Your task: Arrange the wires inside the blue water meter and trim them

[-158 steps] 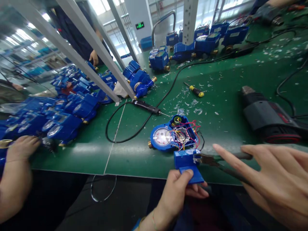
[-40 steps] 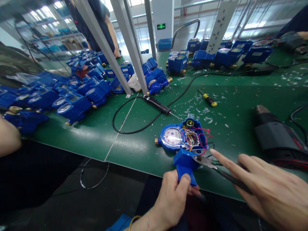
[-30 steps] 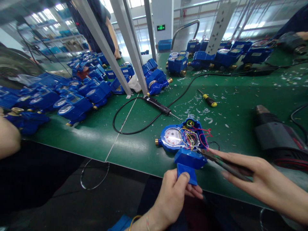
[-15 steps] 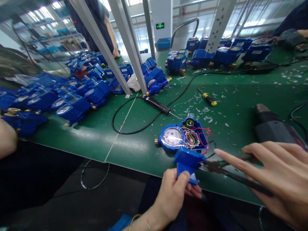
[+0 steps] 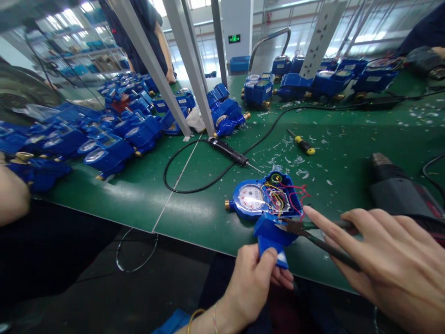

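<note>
An opened blue water meter (image 5: 259,200) lies near the front edge of the green bench, its dial up and red, yellow and blue wires spilling from its housing. My left hand (image 5: 253,284) pinches the blue plastic cover (image 5: 272,237) that hangs off the meter's near side. My right hand (image 5: 385,262) grips dark-handled pliers (image 5: 313,234), forefinger stretched along them. The plier tips touch the cover's upper right corner, beside the wires.
A grey power drill (image 5: 399,192) lies to the right. Behind the meter are an electric screwdriver with a looped black cable (image 5: 229,153) and a yellow-handled screwdriver (image 5: 301,142). Several blue meters (image 5: 111,132) are heaped at left and back. Another person's arm (image 5: 12,197) rests at far left.
My right hand has swung the pliers from beside the cover up to its top corner by the wires. My left hand keeps hold of the cover, which has tilted slightly.
</note>
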### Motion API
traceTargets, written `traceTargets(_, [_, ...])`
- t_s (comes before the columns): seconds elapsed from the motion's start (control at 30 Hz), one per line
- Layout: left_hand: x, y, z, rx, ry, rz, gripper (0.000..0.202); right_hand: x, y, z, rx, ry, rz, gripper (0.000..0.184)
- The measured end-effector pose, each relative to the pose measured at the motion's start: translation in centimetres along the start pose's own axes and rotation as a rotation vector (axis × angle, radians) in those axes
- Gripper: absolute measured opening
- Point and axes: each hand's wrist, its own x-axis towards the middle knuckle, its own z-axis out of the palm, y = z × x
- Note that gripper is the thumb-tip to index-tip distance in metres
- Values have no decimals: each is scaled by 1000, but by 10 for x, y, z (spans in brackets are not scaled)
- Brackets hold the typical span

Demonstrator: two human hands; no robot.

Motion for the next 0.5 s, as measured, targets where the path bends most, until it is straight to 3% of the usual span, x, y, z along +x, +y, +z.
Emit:
traceTargets(0.23, [1,-5,-4,41,13,25,37,-6,-2,10,123,-113,48,62])
traceTargets(0.5, [0,-4,-8,166,5,55,41,-2,3,12,160,-105,24,55])
